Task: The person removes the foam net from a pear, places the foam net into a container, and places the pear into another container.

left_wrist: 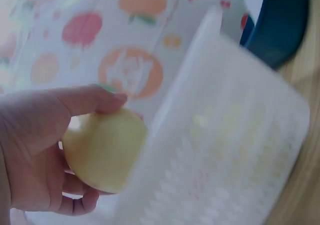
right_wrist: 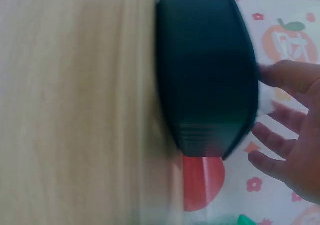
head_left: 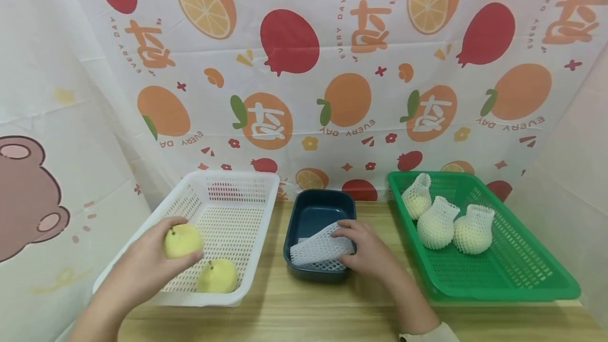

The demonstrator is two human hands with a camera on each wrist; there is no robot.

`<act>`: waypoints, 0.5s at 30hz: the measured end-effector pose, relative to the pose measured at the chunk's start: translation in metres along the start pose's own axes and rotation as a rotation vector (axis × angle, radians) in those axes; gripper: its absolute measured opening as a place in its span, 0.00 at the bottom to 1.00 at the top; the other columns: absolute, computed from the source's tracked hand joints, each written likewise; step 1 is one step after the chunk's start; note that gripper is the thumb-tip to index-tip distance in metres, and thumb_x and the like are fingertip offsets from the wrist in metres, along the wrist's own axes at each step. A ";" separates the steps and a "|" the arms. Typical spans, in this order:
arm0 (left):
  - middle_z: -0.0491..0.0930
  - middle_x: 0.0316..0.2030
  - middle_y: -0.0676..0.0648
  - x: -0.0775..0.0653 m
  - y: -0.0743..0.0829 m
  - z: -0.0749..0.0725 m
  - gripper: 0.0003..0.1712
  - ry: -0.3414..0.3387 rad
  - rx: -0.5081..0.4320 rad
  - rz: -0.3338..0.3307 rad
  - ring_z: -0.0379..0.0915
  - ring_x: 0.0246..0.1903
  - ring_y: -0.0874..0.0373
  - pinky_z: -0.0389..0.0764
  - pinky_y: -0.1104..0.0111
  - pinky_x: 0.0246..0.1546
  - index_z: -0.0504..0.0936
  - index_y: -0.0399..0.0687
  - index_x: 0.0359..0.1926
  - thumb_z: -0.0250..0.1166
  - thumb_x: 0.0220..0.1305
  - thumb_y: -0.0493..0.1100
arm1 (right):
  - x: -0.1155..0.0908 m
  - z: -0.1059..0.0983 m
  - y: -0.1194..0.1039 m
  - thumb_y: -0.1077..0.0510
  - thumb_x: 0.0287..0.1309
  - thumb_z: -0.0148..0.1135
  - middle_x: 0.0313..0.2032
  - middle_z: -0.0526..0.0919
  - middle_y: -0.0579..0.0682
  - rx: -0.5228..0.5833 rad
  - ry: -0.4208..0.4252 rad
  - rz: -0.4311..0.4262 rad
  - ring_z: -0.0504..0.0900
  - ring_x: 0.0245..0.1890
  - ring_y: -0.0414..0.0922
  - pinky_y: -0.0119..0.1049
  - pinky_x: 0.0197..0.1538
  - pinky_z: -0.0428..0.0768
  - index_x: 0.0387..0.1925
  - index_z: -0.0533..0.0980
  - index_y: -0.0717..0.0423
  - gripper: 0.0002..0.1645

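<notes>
My left hand point(head_left: 152, 257) grips a yellow pear point(head_left: 182, 240) over the white basket point(head_left: 273, 194), thumb on one side and fingers curled round the other. A second bare pear point(head_left: 217, 275) lies in the basket's near right corner. In the middle, my right hand point(head_left: 368, 251) is at the right side of a dark blue bin point(head_left: 320, 199). Its thumb and fingers are around the right end of a white foam net sleeve point(head_left: 318, 247), which slants across the bin. More netting point(head_left: 328, 265) lies beneath it. The right wrist view shows the bin's outer wall point(right_wrist: 207, 75) hiding most of the sleeve.
At the right stands a green basket point(head_left: 513, 278) with several pears in foam nets point(head_left: 435, 226) toward its left and back. All containers rest on a wooden table point(head_left: 294, 315). A fruit-print cloth point(head_left: 304, 94) hangs behind, and a pale cloth point(head_left: 62, 94) hangs at left.
</notes>
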State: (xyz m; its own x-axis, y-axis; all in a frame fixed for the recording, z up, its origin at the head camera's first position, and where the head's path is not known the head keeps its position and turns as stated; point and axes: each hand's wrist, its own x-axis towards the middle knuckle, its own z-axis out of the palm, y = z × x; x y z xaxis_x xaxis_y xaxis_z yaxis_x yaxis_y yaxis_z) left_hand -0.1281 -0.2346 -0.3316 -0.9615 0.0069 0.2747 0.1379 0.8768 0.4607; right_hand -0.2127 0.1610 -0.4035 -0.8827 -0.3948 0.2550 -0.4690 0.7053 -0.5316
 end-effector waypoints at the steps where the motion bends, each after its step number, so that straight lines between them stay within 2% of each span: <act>1: 0.77 0.55 0.35 0.000 -0.010 0.000 0.46 -0.022 0.014 -0.027 0.75 0.47 0.42 0.74 0.56 0.36 0.68 0.43 0.65 0.73 0.52 0.62 | 0.002 0.002 0.001 0.60 0.51 0.73 0.62 0.75 0.50 -0.008 -0.008 0.010 0.68 0.64 0.56 0.55 0.60 0.75 0.50 0.83 0.45 0.22; 4: 0.80 0.46 0.38 0.002 -0.032 0.003 0.44 -0.096 0.021 -0.091 0.74 0.38 0.48 0.69 0.63 0.31 0.68 0.42 0.63 0.73 0.52 0.60 | 0.006 0.007 0.004 0.61 0.54 0.70 0.58 0.79 0.48 -0.033 0.003 0.038 0.71 0.60 0.53 0.52 0.58 0.77 0.46 0.84 0.45 0.17; 6: 0.81 0.43 0.40 0.005 -0.042 0.005 0.44 -0.150 0.009 -0.108 0.73 0.36 0.50 0.69 0.63 0.30 0.68 0.40 0.62 0.74 0.52 0.59 | 0.009 0.010 0.005 0.60 0.56 0.69 0.52 0.82 0.47 -0.035 0.052 0.063 0.75 0.55 0.50 0.49 0.56 0.79 0.42 0.85 0.46 0.11; 8: 0.80 0.41 0.42 0.008 -0.048 0.007 0.44 -0.200 -0.011 -0.127 0.71 0.35 0.52 0.69 0.64 0.29 0.67 0.40 0.62 0.74 0.52 0.59 | 0.013 0.011 0.004 0.60 0.57 0.68 0.47 0.84 0.46 -0.011 0.138 0.092 0.79 0.48 0.47 0.45 0.52 0.81 0.38 0.85 0.48 0.07; 11: 0.81 0.43 0.38 0.011 -0.055 0.011 0.45 -0.254 -0.022 -0.131 0.74 0.38 0.49 0.74 0.59 0.32 0.67 0.37 0.62 0.74 0.53 0.59 | 0.020 0.011 0.003 0.60 0.58 0.68 0.41 0.86 0.47 0.036 0.296 0.138 0.81 0.38 0.43 0.40 0.44 0.83 0.37 0.85 0.50 0.06; 13: 0.81 0.43 0.38 0.013 -0.058 0.014 0.45 -0.272 -0.014 -0.134 0.75 0.39 0.48 0.76 0.56 0.34 0.68 0.36 0.61 0.74 0.51 0.59 | 0.024 0.011 0.003 0.60 0.58 0.68 0.40 0.86 0.49 0.063 0.377 0.170 0.81 0.34 0.43 0.39 0.40 0.84 0.39 0.85 0.52 0.06; 15: 0.81 0.44 0.37 0.014 -0.060 0.016 0.45 -0.283 -0.006 -0.124 0.76 0.41 0.45 0.77 0.52 0.36 0.69 0.35 0.60 0.75 0.50 0.59 | 0.028 0.011 0.004 0.60 0.58 0.69 0.40 0.86 0.50 0.064 0.417 0.197 0.81 0.35 0.44 0.39 0.40 0.84 0.40 0.85 0.53 0.07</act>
State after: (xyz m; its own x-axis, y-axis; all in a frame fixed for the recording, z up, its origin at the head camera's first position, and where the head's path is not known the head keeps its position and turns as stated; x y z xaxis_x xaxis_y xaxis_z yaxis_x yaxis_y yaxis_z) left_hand -0.1532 -0.2792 -0.3690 -0.9990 0.0343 -0.0299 0.0157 0.8766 0.4810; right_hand -0.2388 0.1461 -0.4068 -0.8977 0.0232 0.4400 -0.2996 0.7002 -0.6481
